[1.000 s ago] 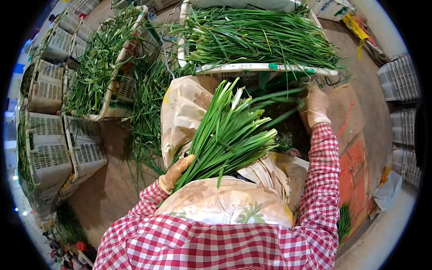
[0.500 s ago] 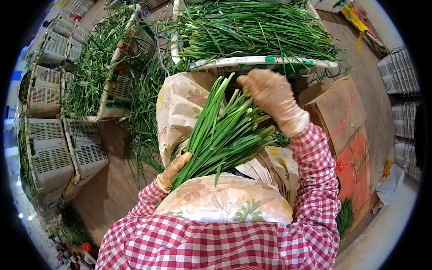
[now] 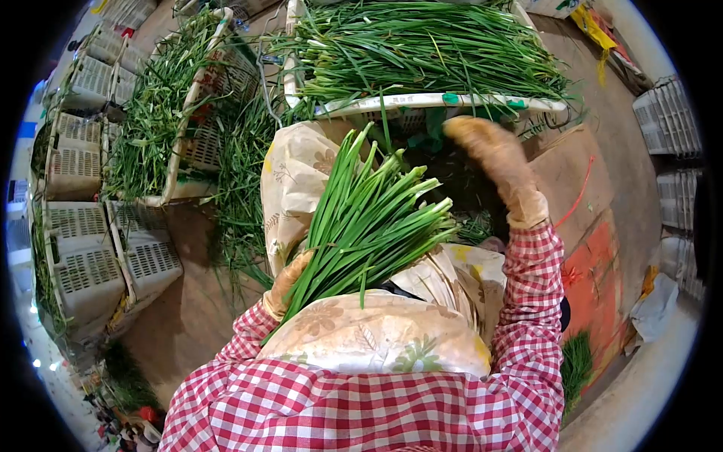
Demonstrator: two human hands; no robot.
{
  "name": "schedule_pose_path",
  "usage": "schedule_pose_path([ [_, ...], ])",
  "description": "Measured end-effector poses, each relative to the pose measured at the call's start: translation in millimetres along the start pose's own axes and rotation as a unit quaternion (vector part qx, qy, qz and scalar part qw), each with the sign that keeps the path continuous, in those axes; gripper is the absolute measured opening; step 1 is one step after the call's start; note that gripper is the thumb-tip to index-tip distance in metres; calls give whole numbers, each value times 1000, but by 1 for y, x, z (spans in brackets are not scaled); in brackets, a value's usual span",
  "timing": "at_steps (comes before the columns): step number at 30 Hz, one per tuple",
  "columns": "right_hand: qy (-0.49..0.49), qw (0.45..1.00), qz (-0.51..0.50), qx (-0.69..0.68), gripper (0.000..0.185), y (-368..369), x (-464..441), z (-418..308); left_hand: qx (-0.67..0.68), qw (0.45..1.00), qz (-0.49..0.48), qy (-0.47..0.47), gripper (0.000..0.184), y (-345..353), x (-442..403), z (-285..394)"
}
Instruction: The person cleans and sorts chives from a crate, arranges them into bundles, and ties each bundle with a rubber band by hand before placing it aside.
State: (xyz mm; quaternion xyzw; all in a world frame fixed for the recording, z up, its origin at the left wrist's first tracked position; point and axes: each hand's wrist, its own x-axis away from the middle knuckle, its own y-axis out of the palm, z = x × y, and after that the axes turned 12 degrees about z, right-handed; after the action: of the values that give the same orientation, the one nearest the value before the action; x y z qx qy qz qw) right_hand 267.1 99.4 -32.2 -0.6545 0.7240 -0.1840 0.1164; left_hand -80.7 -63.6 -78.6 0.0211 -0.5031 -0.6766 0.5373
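A thick bunch of garlic chives (image 3: 369, 218) lies slantwise over my lap, its pale cut ends toward the upper right. My left hand (image 3: 288, 285), in a tan glove, is wrapped round the lower left of the bunch. Off to the upper right of the cut ends, apart from them, is my right hand (image 3: 486, 147), gloved too and smeared by motion, so its fingers do not show clearly. A single loose blade (image 3: 384, 124) stands upright above the bunch. Beyond my knees, a white crate (image 3: 444, 102) is heaped with more chives.
Another crate (image 3: 177, 162) on the left overflows with loose leaves, and some spill to the floor beside it. Pale crates (image 3: 83, 248) stand at the far left. A cardboard box (image 3: 572, 177) is at my right, with stacked crates (image 3: 666, 120) by the wall.
My right hand has moved right, away from the cut ends of the bunch. A loose blade now shows above the bunch. My left hand keeps its hold in nearly the same place.
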Motion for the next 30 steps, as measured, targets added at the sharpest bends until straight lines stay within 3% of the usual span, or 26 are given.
schedule_pose_path([
  [2,24,975,-206,-81,50,22,16,-17,-17,1000,19,-11,45,3,2,0],
  [4,86,958,-273,-28,44,41,23,-31,-30,999,39,-17,46,3,3,-1],
  [9,134,954,-218,-153,27,50,34,-31,-88,995,53,0,52,-5,5,-4],
  [14,114,974,-162,-112,18,48,47,-27,-78,996,49,-6,52,0,2,-1],
  [15,-102,994,-29,-12,15,50,49,-17,-67,997,47,-10,52,0,2,-1],
  [16,-311,940,107,89,12,51,50,-12,-66,997,47,-10,52,1,3,-1],
  [18,-375,874,219,218,10,39,41,-14,-63,997,55,0,52,2,3,-1],
  [22,-336,808,300,380,6,3,6,13,-88,995,55,-5,50,-2,3,-1],
  [23,-180,767,226,573,16,-3,-2,14,-88,995,54,-3,50,-4,4,-2],
  [24,-241,738,267,570,29,-8,-7,25,-72,997,39,-14,50,-6,4,-3],
  [26,-13,854,109,508,39,-2,-14,15,-59,998,19,-24,50,-7,1,-2],
  [27,-30,938,-11,347,47,-3,-12,3,-79,996,34,-25,50,-7,1,-3],
  [28,-136,971,-155,120,61,1,-10,0,-99,993,51,-28,50,-7,2,-4],
  [30,-74,957,-270,-74,51,27,-3,-17,-115,991,49,-37,51,-5,1,-1],
])
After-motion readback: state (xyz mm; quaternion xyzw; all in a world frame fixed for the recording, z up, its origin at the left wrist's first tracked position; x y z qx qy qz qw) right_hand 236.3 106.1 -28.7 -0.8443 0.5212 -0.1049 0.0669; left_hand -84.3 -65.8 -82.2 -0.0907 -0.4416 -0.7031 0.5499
